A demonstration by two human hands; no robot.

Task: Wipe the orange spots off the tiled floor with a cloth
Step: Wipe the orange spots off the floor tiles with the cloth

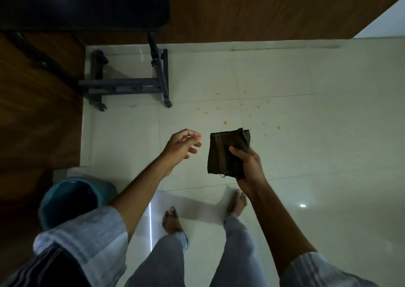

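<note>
Below you lies a pale glossy tiled floor (pixel 306 155) bordered by wood panelling (pixel 263 8); orange spots (pixel 225 122) dot the tiles ahead, beside a wheeled stand (pixel 131 85). No legible writing shows. Your right hand (pixel 247 166) clamps a folded dark cloth (pixel 225 151), held above the floor. Your left hand (pixel 182 144) is empty, fingers loosely apart.

head camera, looking down from standing height

i see the tiled floor (pixel 306 155) far beneath, the wheeled stand (pixel 129 85) at its upper left.
</note>
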